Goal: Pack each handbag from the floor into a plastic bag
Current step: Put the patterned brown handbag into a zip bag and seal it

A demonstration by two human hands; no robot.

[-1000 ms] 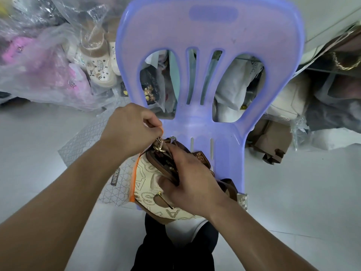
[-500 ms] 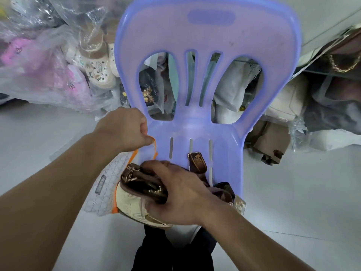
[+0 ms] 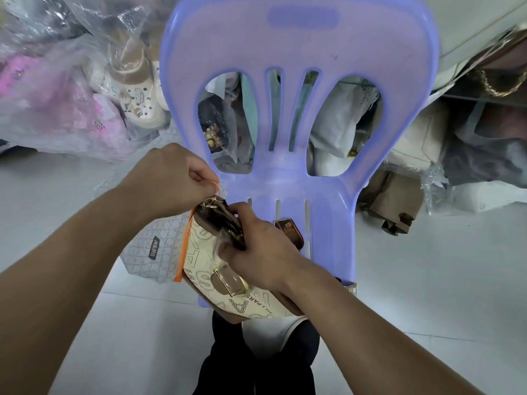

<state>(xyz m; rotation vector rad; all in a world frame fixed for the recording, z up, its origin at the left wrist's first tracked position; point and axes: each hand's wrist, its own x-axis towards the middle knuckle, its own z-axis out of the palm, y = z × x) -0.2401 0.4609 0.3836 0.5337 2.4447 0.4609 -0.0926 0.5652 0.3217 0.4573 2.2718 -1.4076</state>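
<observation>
Pinching the orange rim (image 3: 185,243) of the plastic bag (image 3: 151,260) between thumb and fingertips, the left hand (image 3: 171,178) was drawn up and away from the body. This was probably done to pull the mouth taut and open. The right hand (image 3: 256,249) was curled round the dark zipped top of the handbag (image 3: 211,269), thumb on the near face, steadying it and angling one end toward that mouth. The two hands were close together, almost touching at the gold clasp on the bag's upper corner.

The cream, letter-printed handbag lay tilted over the front edge of the purple chair (image 3: 299,115), above the person's lap, its left end against the orange rim. It looked barely started into the bag, most of it outside. The rest of the patterned plastic hung slack to the left, over the floor (image 3: 427,280). A brown strap (image 3: 288,232) trailed onto the seat behind the right hand and would likely need tucking in.

Past the chair, bagged shoes (image 3: 134,89) and other wrapped goods were heaped along the wall, and a brown bag (image 3: 393,201) sat on the tiles at right.
</observation>
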